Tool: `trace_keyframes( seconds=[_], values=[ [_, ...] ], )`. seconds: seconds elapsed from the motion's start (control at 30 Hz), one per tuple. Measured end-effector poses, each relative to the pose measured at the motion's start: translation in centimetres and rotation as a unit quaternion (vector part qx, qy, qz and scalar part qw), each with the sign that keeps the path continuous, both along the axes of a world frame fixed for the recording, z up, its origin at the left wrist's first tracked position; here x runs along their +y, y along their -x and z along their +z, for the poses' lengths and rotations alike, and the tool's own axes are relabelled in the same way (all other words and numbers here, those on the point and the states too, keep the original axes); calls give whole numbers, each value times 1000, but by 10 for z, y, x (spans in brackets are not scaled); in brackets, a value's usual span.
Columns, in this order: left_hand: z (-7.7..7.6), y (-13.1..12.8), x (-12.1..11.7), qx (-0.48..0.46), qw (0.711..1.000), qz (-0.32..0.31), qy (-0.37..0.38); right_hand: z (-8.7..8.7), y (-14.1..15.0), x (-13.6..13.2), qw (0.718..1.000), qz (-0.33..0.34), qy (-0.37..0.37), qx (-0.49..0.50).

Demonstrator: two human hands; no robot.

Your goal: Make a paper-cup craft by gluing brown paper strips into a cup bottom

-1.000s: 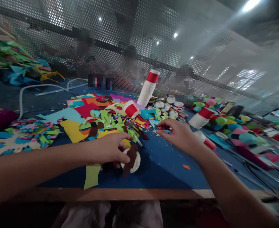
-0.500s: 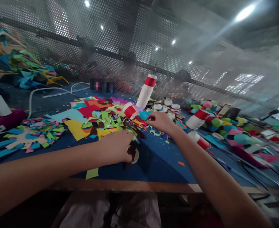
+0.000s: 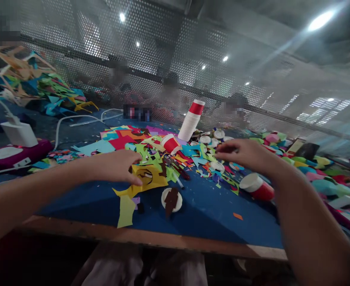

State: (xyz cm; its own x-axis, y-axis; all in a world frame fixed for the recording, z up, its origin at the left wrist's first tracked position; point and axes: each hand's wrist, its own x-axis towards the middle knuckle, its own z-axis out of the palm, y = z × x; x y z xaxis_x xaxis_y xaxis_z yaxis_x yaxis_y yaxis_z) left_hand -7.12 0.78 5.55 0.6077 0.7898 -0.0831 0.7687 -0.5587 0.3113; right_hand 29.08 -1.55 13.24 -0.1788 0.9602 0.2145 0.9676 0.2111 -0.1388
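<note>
My left hand (image 3: 117,167) is open over the pile of paper, thumb and fingers apart, beside a yellow paper sheet (image 3: 149,178) with a hole cut in it. My right hand (image 3: 242,155) hovers to the right of the scraps, its fingers loosely bent and apart with nothing visible in them. Between the hands, near the table edge, lies a small white round lid-like disc (image 3: 178,201) with brown paper pieces (image 3: 171,200) across it. A pale green paper strip (image 3: 126,212) lies left of the disc. Pens (image 3: 179,171) rest on the scraps.
A tilted stack of paper cups (image 3: 189,123) stands behind the coloured scraps. One red-and-white cup (image 3: 170,143) lies in the pile, another cup (image 3: 257,186) beside my right forearm. Left are a purple power strip (image 3: 20,153), a white adapter (image 3: 19,133) and cables. People sit beyond the mesh.
My left hand has moved left and up off the disc, leaving the disc and brown paper uncovered on the table. My right hand has shifted right. The camera view has turned slightly.
</note>
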Motion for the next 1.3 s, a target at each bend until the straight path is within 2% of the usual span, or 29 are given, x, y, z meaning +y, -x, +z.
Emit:
trace_keyframes(
  seconds=[0.07,0.13,0.2,0.33,0.43,0.53,0.63,0.73,0.87,1.0,1.1,1.17,1.3],
  values=[
    [-15,0,1,5,1000,4,-11,-6,-15,-24,1000,-5,20,-10],
    [-22,-3,2,3,1000,2,-13,-20,-31,-49,998,-5,51,-22],
    [-19,-5,7,5,1000,-5,-16,-39,-48,-72,997,-5,69,-21],
    [2,-18,22,-3,998,-40,-54,-70,-79,-110,998,-24,65,-3],
    [8,-43,35,-18,991,-93,-92,-77,-90,-127,996,-60,60,14],
    [-2,-70,42,0,985,-140,-103,-73,-86,-137,991,-98,88,11],
    [-15,-85,43,20,982,-151,-113,-69,-74,-144,985,-119,123,10],
    [-21,-87,42,24,979,-162,-124,-69,-63,-146,982,-121,143,20],
    [-17,-79,42,8,977,-160,-140,-73,-55,-144,980,-117,153,41],
    [-11,-73,43,-43,980,-112,-161,-77,-52,-138,983,-101,139,60],
    [-8,-68,42,-85,982,-76,-149,-80,-47,-133,984,-87,134,83],
    [-6,-66,40,-110,985,-53,-126,-80,-38,-127,986,-75,113,96],
    [-7,-66,35,-155,984,-13,-81,-80,-3,-103,982,-35,7,185]
  ],
)
